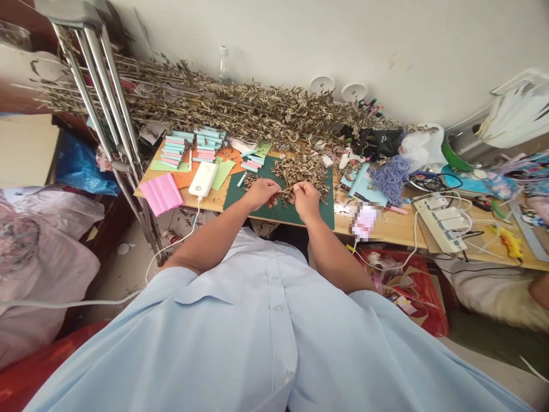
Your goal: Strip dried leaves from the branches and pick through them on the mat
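Observation:
Both hands are at a green cutting mat [322,218], close together over its front part. My left hand [262,194] is closed, its thumb and fingers pinching bits of dried leaf. Facing it, my right hand [307,200] also has its fingertips pinched on dried leaf; the exact piece is too small to make out. A loose heap of crumbled dried leaves [305,171] covers the mat just behind and between the hands. Several small blue and pink paper rolls [252,165] lie at the mat's back left corner.
Long dried leafy stalks [240,106] stretch along the wall. Left of the mat are more paper rolls [210,137], a white power bank [203,179] and a pink sheet [161,193]. Rightward lie purple cord [391,178], a phone [365,222] and a power strip [441,223]. Metal crutches [103,91] lean at left.

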A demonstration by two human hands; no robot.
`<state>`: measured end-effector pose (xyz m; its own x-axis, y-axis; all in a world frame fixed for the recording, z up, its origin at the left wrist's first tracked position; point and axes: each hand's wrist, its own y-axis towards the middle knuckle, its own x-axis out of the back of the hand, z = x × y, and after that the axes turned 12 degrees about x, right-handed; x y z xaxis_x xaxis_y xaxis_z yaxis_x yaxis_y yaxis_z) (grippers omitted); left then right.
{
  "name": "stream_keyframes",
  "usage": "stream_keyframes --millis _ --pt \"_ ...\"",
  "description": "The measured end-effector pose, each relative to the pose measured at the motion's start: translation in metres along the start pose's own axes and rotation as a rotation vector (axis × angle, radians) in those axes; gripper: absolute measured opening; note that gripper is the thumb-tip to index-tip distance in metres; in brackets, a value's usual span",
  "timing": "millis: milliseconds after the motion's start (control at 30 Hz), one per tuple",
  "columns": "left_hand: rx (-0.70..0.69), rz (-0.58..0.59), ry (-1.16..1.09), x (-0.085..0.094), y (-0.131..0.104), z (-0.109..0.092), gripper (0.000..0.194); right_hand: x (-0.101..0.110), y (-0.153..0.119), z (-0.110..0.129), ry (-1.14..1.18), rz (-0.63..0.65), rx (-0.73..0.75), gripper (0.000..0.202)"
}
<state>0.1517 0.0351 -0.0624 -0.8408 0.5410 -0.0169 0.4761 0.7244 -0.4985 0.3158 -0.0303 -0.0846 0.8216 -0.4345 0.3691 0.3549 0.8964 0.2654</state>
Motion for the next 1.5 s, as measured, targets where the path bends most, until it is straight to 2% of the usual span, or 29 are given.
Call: stream_keyframes --millis 100,167,300,500,633,1100,1200,1300,1367,1400,1500 --pt "0.027 0.015 -0.149 0.002 0.007 0.001 0.005 0.000 0.004 -0.003 0.008 0.047 0.014 0.016" --pt "0.039 0.076 -0.225 0.002 0.009 0.001 0.005 -0.003 0.005 0.000 0.005 0.062 0.030 0.016" --pt "0.034 0.156 -0.222 -0.001 0.009 0.001 0.012 -0.009 0.005 0.009 -0.033 0.047 0.084 0.018" --pt "-0.108 0.017 -0.037 -0.007 0.006 0.003 0.010 -0.010 0.005 0.015 -0.100 0.054 0.113 0.021" --pt "-0.130 -0.019 -0.005 -0.007 0.007 0.004 0.013 -0.010 0.005 0.010 -0.081 0.052 0.111 0.021" --pt "0.039 0.075 -0.153 -0.002 0.003 0.003 0.008 -0.007 0.009 -0.002 -0.078 -0.046 0.081 0.025" --pt "0.092 0.090 -0.164 0.000 0.002 0.007 0.010 -0.004 0.014 -0.003 -0.036 -0.101 0.037 0.022" --pt "0.097 0.123 -0.191 0.002 0.004 0.009 0.009 0.000 0.016 0.000 0.044 -0.076 0.001 0.019" --pt "0.048 0.076 -0.153 0.006 0.007 0.007 0.009 0.003 0.013 0.004 0.075 -0.047 -0.011 0.018" --pt "0.006 0.016 -0.092 0.010 0.009 0.005 0.008 0.006 0.010 0.007 0.079 -0.024 -0.013 0.018" --pt "-0.180 -0.262 0.268 0.026 0.016 -0.003 0.009 0.015 -0.003 0.015 0.056 0.150 0.003 0.018"
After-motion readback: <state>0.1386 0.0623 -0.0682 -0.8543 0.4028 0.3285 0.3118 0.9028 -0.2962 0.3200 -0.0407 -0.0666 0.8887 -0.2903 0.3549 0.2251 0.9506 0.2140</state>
